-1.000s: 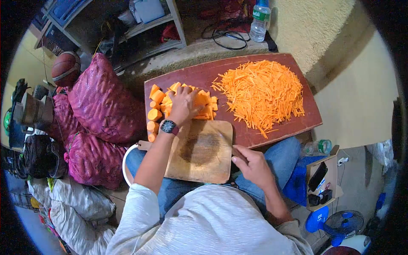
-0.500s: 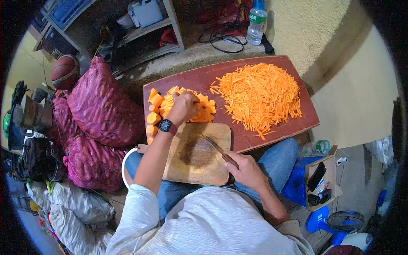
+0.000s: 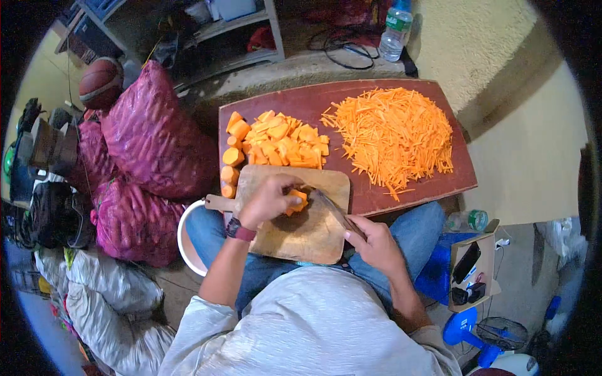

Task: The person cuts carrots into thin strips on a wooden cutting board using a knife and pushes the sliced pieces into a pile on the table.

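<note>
Left hand (image 3: 266, 200) clenched on orange carrot slab (image 3: 296, 202) atop pale wooden cutting board (image 3: 313, 232); right hand (image 3: 373, 241) grasping steel knife (image 3: 332, 210). Advisable: fingertips curled back, blade vertical.

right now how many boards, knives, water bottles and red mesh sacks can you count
boards: 2, cutting board and red board
knives: 1, knife
water bottles: 2, and
red mesh sacks: 3
total: 8

Worn matt wooden cutting board (image 3: 313, 235), smooth reddish wooden tabletop (image 3: 295, 106), metal knife blade (image 3: 331, 210), mesh sacks (image 3: 153, 135)
</note>
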A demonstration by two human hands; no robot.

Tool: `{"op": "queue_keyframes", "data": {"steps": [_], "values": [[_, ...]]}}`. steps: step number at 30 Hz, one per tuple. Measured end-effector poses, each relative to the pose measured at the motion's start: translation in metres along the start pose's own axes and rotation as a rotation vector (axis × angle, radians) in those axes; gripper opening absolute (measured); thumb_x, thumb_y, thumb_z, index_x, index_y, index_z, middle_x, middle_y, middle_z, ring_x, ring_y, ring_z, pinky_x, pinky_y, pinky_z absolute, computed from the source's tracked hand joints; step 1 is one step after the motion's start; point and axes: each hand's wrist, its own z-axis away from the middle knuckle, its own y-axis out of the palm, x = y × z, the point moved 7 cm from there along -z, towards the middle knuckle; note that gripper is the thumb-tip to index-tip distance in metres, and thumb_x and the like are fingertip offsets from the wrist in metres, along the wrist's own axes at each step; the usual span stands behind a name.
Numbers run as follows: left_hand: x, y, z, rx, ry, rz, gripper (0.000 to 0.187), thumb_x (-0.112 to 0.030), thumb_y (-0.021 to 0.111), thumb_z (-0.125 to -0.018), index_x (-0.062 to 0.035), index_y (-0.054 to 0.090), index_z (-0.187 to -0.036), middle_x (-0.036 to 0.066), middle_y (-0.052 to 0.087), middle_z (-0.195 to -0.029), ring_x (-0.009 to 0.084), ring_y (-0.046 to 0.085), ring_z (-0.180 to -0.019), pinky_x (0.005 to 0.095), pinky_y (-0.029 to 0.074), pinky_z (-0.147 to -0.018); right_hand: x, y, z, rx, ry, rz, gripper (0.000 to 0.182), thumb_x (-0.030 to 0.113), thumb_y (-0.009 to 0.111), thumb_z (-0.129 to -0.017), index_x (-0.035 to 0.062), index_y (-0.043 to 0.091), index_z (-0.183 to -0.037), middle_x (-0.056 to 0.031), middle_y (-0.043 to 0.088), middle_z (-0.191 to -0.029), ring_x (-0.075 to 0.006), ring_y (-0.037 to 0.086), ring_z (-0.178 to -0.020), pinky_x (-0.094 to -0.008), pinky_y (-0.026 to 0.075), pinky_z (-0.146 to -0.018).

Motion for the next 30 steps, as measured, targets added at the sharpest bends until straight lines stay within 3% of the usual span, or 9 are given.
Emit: {"op": "queue_keyframes", "data": {"steps": [2, 4, 10, 14, 20, 22, 26, 28, 30], "values": [[0.007, 0.006, 0.012, -0.114, 0.051, -0.118, 0.036, -0.011, 0.086, -0.087, 0.0025, 0.077, -0.119, 0.017, 0.075, -0.104, 0.036, 0.07, -0.099, 0.0438, 0.056, -0.09, -0.001, 0.003, 0.001, 0.041, 0.042, -0.025, 0.038, 0.014, 0.073, -0.1, -0.0047, 0.068, -0.133, -0.0296, 0.076, -0.102, -0.0358, 0.08, -0.096, -0.043, 0.06, -0.081], [0.01, 0.007, 0.022, -0.22, 0.109, -0.237, 0.038, -0.012, 0.085, -0.088, 0.0028, 0.076, -0.121, 0.019, 0.073, -0.108, 0.0391, 0.069, -0.104, 0.0457, 0.055, -0.094, 0.002, 0.003, 0.001, 0.005, -0.035, -0.008, 0.036, 0.013, 0.072, -0.103, -0.0037, 0.07, -0.134, -0.0099, 0.072, -0.081, -0.0135, 0.066, -0.071, -0.0341, 0.055, -0.067], [-0.003, 0.003, 0.046, -0.354, 0.122, -0.299, 0.046, -0.018, 0.087, -0.086, 0.0012, 0.073, -0.125, 0.021, 0.07, -0.118, 0.0427, 0.065, -0.114, 0.0501, 0.053, -0.099, 0.007, 0.008, -0.004, 0.005, -0.098, 0.011, 0.037, 0.013, 0.072, -0.103, -0.006, 0.068, -0.135, -0.0232, 0.079, -0.104, -0.0226, 0.077, -0.094, -0.0389, 0.059, -0.084], [-0.007, 0.009, 0.04, -0.35, 0.121, -0.424, 0.051, -0.024, 0.089, -0.085, 0.0008, 0.073, -0.127, 0.022, 0.069, -0.12, 0.042, 0.065, -0.115, 0.0487, 0.054, -0.101, 0.02, 0.008, -0.01, 0.036, -0.067, 0.016, 0.037, 0.014, 0.072, -0.103, -0.0071, 0.068, -0.133, -0.0252, 0.078, -0.102, -0.0255, 0.078, -0.093, -0.0394, 0.059, -0.083], [0.006, 0.005, 0.025, -0.373, 0.051, -0.285, 0.035, -0.008, 0.077, -0.086, 0.002, 0.074, -0.12, 0.024, 0.069, -0.108, 0.0451, 0.066, -0.104, 0.0512, 0.054, -0.094, 0.026, 0.011, -0.01, 0.051, -0.093, 0.045, 0.035, 0.014, 0.071, -0.102, -0.0069, 0.068, -0.13, -0.0269, 0.076, -0.1, -0.0315, 0.079, -0.093, -0.0402, 0.059, -0.082], [0.009, -0.006, 0.028, -0.465, 0.048, -0.306, 0.03, -0.004, 0.071, -0.086, 0.0035, 0.074, -0.115, 0.025, 0.069, -0.107, 0.0454, 0.067, -0.102, 0.0518, 0.055, -0.092, 0.024, 0.01, -0.009, 0.033, -0.101, 0.041, 0.03, 0.016, 0.069, -0.104, -0.0014, 0.067, -0.129, -0.0272, 0.073, -0.096, -0.0396, 0.076, -0.088, -0.0442, 0.057, -0.078], [0.023, -0.02, 0.033, -0.5, 0.066, -0.38, 0.028, -0.004, 0.071, -0.087, 0.0041, 0.075, -0.113, 0.025, 0.069, -0.107, 0.0452, 0.067, -0.102, 0.0519, 0.055, -0.091, 0.022, 0.009, -0.01, 0.034, -0.091, 0.025, 0.029, 0.016, 0.069, -0.104, -0.0014, 0.067, -0.128, -0.0279, 0.072, -0.095, -0.0415, 0.076, -0.088, -0.0443, 0.057, -0.077], [0.021, -0.027, 0.04, -0.563, 0.073, -0.315, 0.027, -0.006, 0.073, -0.087, 0.0041, 0.076, -0.112, 0.024, 0.069, -0.108, 0.044, 0.068, -0.101, 0.0517, 0.056, -0.09, 0.021, 0.01, -0.011, 0.079, -0.01, 0.072, 0.037, 0.014, 0.071, -0.103, -0.0062, 0.069, -0.133, -0.0282, 0.077, -0.106, -0.0332, 0.08, -0.096, -0.0399, 0.059, -0.084], [0.015, -0.025, 0.045, -0.54, 0.053, -0.314, 0.029, -0.008, 0.074, -0.087, 0.0027, 0.076, -0.114, 0.022, 0.069, -0.11, 0.043, 0.067, -0.103, 0.0509, 0.055, -0.092, 0.019, 0.011, -0.012, 0.071, -0.032, 0.08, 0.037, 0.014, 0.071, -0.103, -0.0064, 0.068, -0.133, -0.0283, 0.077, -0.106, -0.0334, 0.08, -0.097, -0.0399, 0.059, -0.084]]}}
